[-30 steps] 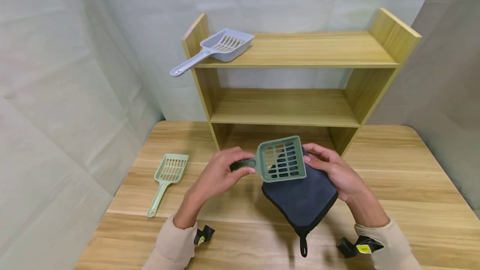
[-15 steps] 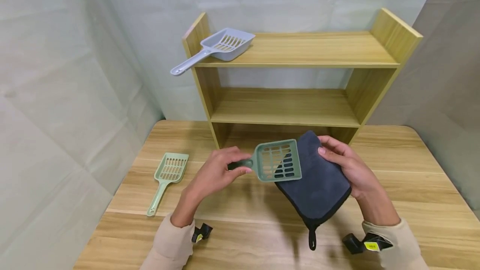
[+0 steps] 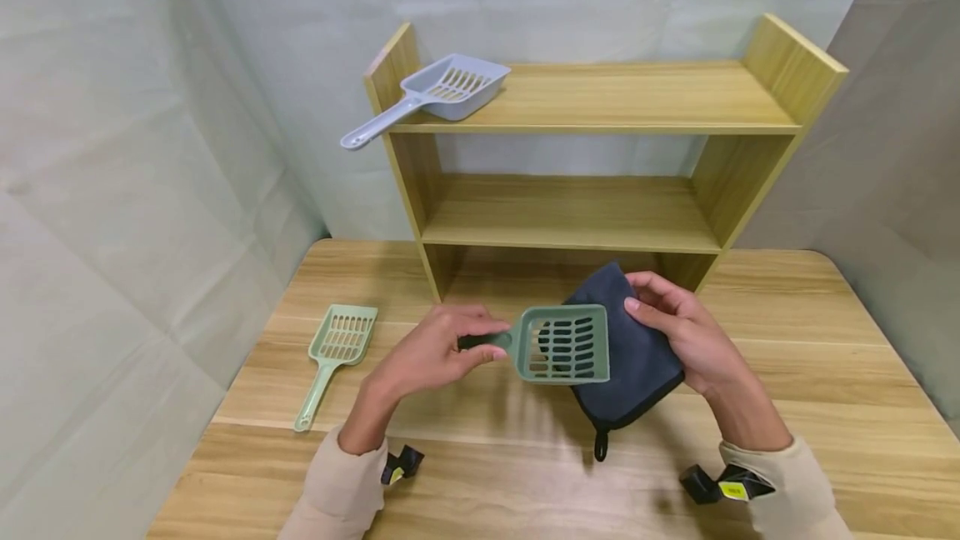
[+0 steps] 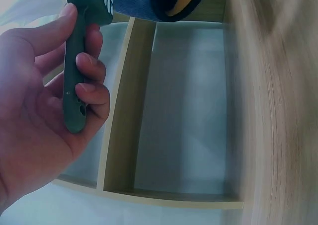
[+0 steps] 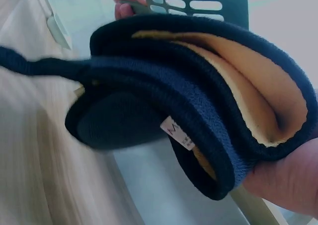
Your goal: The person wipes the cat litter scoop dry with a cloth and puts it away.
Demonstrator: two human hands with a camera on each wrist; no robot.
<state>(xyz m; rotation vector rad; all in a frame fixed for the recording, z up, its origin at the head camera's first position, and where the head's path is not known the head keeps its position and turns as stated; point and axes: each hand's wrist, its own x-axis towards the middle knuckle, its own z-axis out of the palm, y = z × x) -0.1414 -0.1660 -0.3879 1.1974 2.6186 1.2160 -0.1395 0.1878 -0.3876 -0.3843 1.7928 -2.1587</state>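
My left hand (image 3: 431,352) holds a dark green slotted litter scoop (image 3: 527,348) by its handle, above the table. In the left wrist view, the thumb and curled fingers wrap the scoop's handle (image 4: 74,86). My right hand (image 3: 693,336) grips a folded navy cloth (image 3: 641,357) with black edging and a hanging loop, thumb on top. From the head view, the scoop's head overlaps the cloth's left part; whether they touch I cannot tell. The right wrist view shows the cloth's (image 5: 164,81) folds, an orange inner side and a small white label (image 5: 177,133).
A pale green litter scoop (image 3: 324,373) lies on the wooden table (image 3: 817,382) at left. On the top board of the wooden shelf (image 3: 622,98) sits a grey-blue litter scoop (image 3: 457,111), its handle jutting past the left side. Pale fabric walls (image 3: 187,190) surround the table.
The dark green scoop has dropped slightly and turned more level. The cloth shifted right, then came back left behind the scoop, and its loop end has risen.
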